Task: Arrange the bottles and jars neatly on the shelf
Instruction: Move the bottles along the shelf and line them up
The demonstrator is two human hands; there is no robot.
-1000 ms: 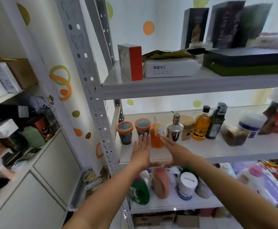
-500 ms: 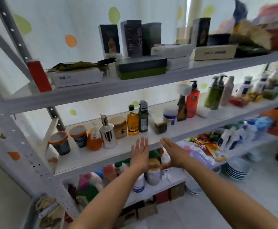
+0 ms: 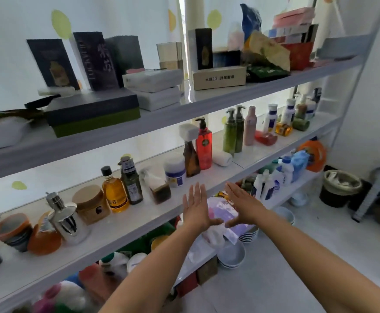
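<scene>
Shift: both hands have slid rightward along the middle shelf since half a second ago, from in front of the amber bottle to the stretch below the white-lidded jar; the silver pump and orange-rimmed cups now sit far to the left.
Grip: left hand (image 3: 195, 207) and right hand (image 3: 243, 203) are spread flat, fingers extended, thumbs nearly meeting, pinching nothing and touching no bottle.
Position: both palms hover just in front of the middle shelf (image 3: 139, 219) edge, near but clear of its contents.
Step in hand: seemingly a survey or framing gesture ahead of the first pick; no item looks lifted yet.
Task's things: amber bottle (image 3: 114, 192), dark green bottle (image 3: 131, 181) and cork-lidded jar (image 3: 90, 205) stand close together left of the hands; a clear jar with dark contents (image 3: 158, 188) leans; white-lidded jar (image 3: 175, 170), brown spray bottle (image 3: 190, 153) and red pump bottle (image 3: 204, 144) bunch up behind.
Farther out: a white roll-like item (image 3: 222, 158) lies on its side; two green pump bottles (image 3: 234, 131) and a pink bottle (image 3: 250, 126) stand beyond, with smaller bottles toward the right end.
Next move: likely a reach over the shelf edge to right the leaning jar, needing a closing grip on its sides.
In the way: tight spacing means neighbours could be knocked; the upper shelf (image 3: 207, 106) limits lifting height.
Surroundings: boxes crowd the top shelf; stacked bowls (image 3: 232, 255) and a bin (image 3: 340, 188) sit on the floor.
</scene>
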